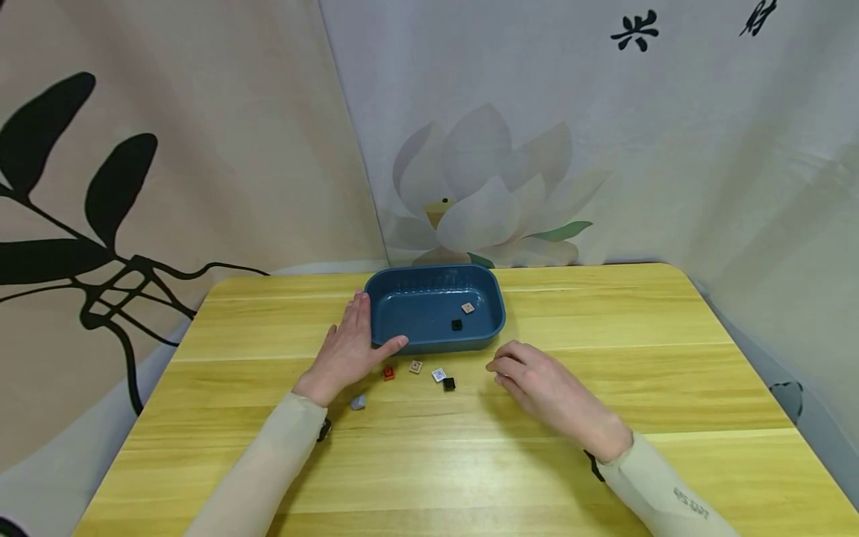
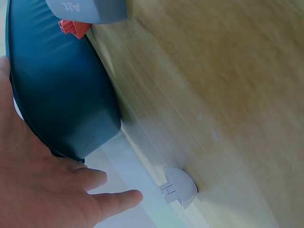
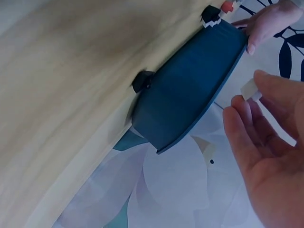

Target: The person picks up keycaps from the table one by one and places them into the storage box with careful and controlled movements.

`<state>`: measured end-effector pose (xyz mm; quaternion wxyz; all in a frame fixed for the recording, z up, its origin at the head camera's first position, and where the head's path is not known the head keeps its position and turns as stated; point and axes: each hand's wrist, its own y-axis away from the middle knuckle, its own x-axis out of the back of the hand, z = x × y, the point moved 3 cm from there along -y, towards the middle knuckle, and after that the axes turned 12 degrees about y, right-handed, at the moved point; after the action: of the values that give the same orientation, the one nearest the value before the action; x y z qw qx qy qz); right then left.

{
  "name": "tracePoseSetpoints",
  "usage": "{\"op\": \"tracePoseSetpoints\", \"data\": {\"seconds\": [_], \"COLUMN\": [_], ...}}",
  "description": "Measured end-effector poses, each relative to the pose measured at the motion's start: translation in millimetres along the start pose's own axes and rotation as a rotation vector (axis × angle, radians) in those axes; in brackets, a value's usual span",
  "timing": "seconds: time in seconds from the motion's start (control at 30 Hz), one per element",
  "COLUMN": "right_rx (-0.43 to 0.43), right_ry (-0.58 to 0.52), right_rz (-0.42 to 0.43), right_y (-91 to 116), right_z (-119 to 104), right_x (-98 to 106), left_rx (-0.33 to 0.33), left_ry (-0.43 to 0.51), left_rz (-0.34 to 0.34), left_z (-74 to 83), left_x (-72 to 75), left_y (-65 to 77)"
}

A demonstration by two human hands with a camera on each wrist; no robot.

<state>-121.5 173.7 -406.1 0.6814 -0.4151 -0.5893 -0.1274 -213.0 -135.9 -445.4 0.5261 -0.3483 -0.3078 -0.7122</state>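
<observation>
"While the left hand (image 1: 349, 339) rests, fingers outstretched, against the blue tray (image 1: 436, 347), what does the right hand (image 1: 540, 384) hold?"

"A small white piece (image 3: 251, 90), pinched between thumb and fingertips, near the tray's right front corner."
</observation>
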Motion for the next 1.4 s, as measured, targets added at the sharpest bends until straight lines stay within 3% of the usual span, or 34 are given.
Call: {"op": "tracePoseSetpoints", "data": {"seconds": [0.33, 0.67, 1.13, 1.4], "right_rx": [-0.09, -0.143, -0.219, -0.247], "right_ry": [0.008, 0.006, 0.025, 0.021], "right_rz": [0.076, 0.093, -0.004, -0.116], "right_y": [-22.7, -51.4, -82.7, -92.2], "right_z": [13.0, 26.6, 43.3, 45.7], "right_x": [3.5, 0.6, -21.9, -38.0], "left_rx": [-0.005, -0.005, -0.004, -0.001], "left_ry": [0.003, -0.002, 0.001, -0.005], "left_rz": [0.003, 0.003, -0.001, -0.002], "left_z": [-0.8, -0.6, 0.5, 0.3], "left_x": [-0.2, 0.1, 0.4, 0.7], "left_y": [-0.5, -0.2, 0.0, 0.1]}}
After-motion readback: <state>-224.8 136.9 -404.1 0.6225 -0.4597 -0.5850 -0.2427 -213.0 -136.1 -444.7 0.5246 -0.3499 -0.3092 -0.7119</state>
